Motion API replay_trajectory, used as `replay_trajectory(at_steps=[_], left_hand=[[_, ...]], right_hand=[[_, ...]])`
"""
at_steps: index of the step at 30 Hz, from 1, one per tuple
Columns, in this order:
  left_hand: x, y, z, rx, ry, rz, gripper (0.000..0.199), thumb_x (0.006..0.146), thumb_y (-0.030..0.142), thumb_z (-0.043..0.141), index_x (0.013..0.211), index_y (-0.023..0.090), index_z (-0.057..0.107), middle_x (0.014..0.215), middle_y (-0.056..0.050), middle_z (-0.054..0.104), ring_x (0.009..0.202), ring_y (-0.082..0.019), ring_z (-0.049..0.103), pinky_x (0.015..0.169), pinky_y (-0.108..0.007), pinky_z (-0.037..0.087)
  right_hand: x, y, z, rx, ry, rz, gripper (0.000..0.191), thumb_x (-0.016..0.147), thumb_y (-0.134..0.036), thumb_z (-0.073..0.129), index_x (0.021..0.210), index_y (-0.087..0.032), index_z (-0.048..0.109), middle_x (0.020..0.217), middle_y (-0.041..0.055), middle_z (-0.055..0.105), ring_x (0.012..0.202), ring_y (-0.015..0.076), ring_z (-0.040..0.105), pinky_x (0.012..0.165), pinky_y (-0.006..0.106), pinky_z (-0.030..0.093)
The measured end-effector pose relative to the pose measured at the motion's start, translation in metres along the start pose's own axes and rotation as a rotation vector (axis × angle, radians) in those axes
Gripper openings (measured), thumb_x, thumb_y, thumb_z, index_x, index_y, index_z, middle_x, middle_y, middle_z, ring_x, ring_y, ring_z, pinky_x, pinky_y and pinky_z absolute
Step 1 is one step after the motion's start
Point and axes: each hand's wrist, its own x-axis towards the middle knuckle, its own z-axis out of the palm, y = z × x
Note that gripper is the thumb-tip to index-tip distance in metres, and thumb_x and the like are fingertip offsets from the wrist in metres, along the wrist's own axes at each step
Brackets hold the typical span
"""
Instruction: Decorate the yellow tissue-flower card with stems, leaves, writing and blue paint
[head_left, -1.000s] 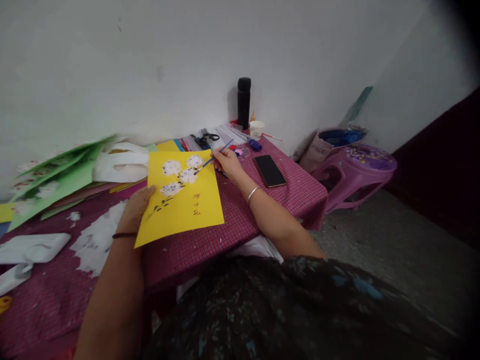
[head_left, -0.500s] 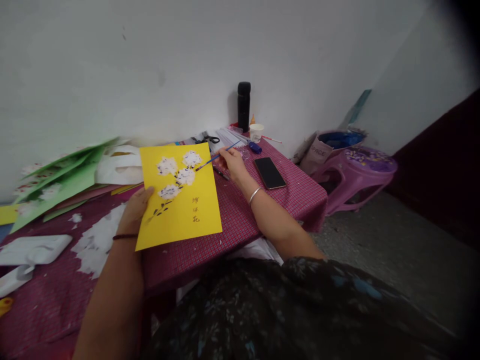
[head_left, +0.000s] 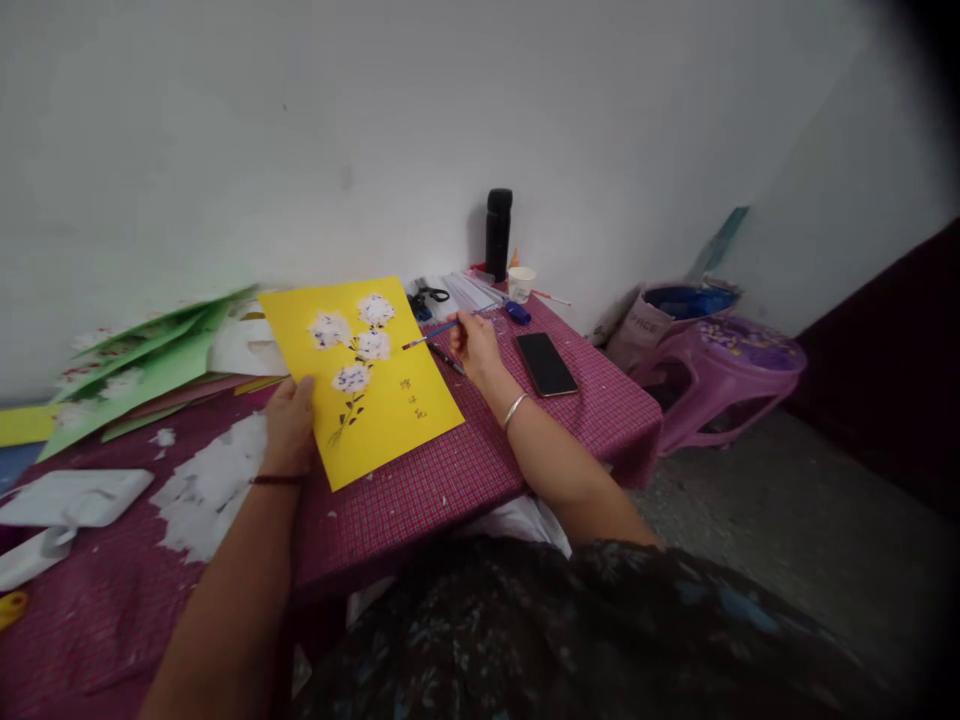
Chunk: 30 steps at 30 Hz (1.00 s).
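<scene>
My right hand (head_left: 471,340) is pinched closed on a thin blue paintbrush (head_left: 442,329), gripped around its right end; the shaft runs almost level, pointing left, and the bristle tip sits just off the right edge of the yellow sheet (head_left: 360,375), near the middle white blossom (head_left: 373,344). So the sheet lies left of the right hand, tip close to the paper but apart from it as far as I can tell. My left hand (head_left: 291,428) holds the sheet at its near-left edge, thumb on top, fingers wrapped under; sheet is tilted, its long axis running from near-left to far-right, far corner lifted off the red checked tablecloth (head_left: 480,455). Right hand is the nearer one to the blossoms. A dark pen (head_left: 444,357) lies on the cloth just under the brush, between sheet edge and my wrist. Right of the hand: black phone (head_left: 546,363), flat, clear of the brush. Far side: scissors (head_left: 429,295), small white cup (head_left: 520,283), black flask (head_left: 498,234) by the wall. Left: green sheets (head_left: 142,355), white paper scraps (head_left: 206,485). Purple stool (head_left: 724,365) off the table's right. Nothing sits between brush tip and paper.
</scene>
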Motion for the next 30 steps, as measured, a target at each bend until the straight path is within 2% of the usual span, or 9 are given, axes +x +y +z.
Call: replay_trajectory(at_steps=[2,5,8,14,20,24,30], left_hand=[[-0.002,0.002,0.0,-0.016,0.005,0.005,0.029,0.096,0.036,0.064,0.115,0.014,0.064,0.11,-0.008,0.068,0.091,-0.02,0.068,0.08,-0.039,0.059],[-0.006,0.006,0.0,-0.045,0.0,-0.006,0.015,0.095,0.026,0.063,0.103,0.015,0.069,0.097,-0.006,0.072,0.08,-0.019,0.069,0.072,-0.035,0.06],[-0.007,0.007,-0.001,-0.071,-0.012,-0.024,0.013,0.095,0.022,0.06,0.101,0.016,0.07,0.09,-0.006,0.073,0.073,-0.019,0.07,0.067,-0.034,0.059],[-0.002,0.004,-0.002,-0.074,-0.012,-0.06,0.025,0.097,0.035,0.063,0.11,0.014,0.066,0.099,-0.006,0.07,0.079,-0.016,0.068,0.071,-0.034,0.06],[-0.006,0.007,0.001,-0.086,-0.038,-0.071,0.023,0.098,0.032,0.061,0.111,0.014,0.065,0.099,-0.006,0.07,0.08,-0.017,0.069,0.072,-0.035,0.06],[-0.005,0.006,0.0,-0.079,-0.039,-0.062,0.026,0.097,0.035,0.063,0.113,0.014,0.065,0.102,-0.007,0.069,0.081,-0.017,0.068,0.071,-0.034,0.06],[-0.008,0.003,0.001,-0.097,-0.053,-0.022,0.022,0.091,0.031,0.065,0.107,0.016,0.068,0.084,-0.004,0.072,0.069,-0.017,0.069,0.064,-0.032,0.06]], right_hand=[[0.001,-0.001,-0.002,0.014,-0.024,-0.008,0.018,0.093,-0.025,0.057,0.078,-0.018,0.064,0.049,-0.0082,0.052,0.04,0.0044,0.043,0.042,0.018,0.033],[-0.002,0.001,0.0,-0.016,-0.083,-0.034,0.01,0.088,-0.026,0.062,0.087,-0.018,0.068,0.063,-0.0037,0.067,0.044,0.0056,0.049,0.044,0.019,0.038],[-0.005,0.005,0.003,-0.075,-0.128,-0.065,0.016,0.08,-0.032,0.071,0.091,-0.019,0.069,0.073,-0.0011,0.074,0.047,0.0073,0.053,0.046,0.021,0.042],[-0.006,0.012,0.006,-0.134,-0.106,-0.123,0.032,0.075,-0.047,0.075,0.088,-0.017,0.072,0.06,-0.0026,0.07,0.044,0.0074,0.05,0.044,0.02,0.038],[-0.007,0.017,0.006,-0.165,-0.078,-0.122,0.042,0.07,-0.053,0.077,0.09,-0.017,0.074,0.069,0.0008,0.075,0.045,0.0081,0.05,0.043,0.021,0.036],[-0.008,0.017,0.006,-0.18,-0.102,-0.122,0.042,0.07,-0.055,0.077,0.086,-0.017,0.074,0.068,0.0018,0.074,0.046,0.0092,0.05,0.043,0.022,0.036],[-0.011,0.018,0.007,-0.186,-0.15,-0.145,0.039,0.074,-0.055,0.072,0.093,-0.021,0.072,0.08,0.0023,0.078,0.05,0.01,0.053,0.047,0.023,0.041]])
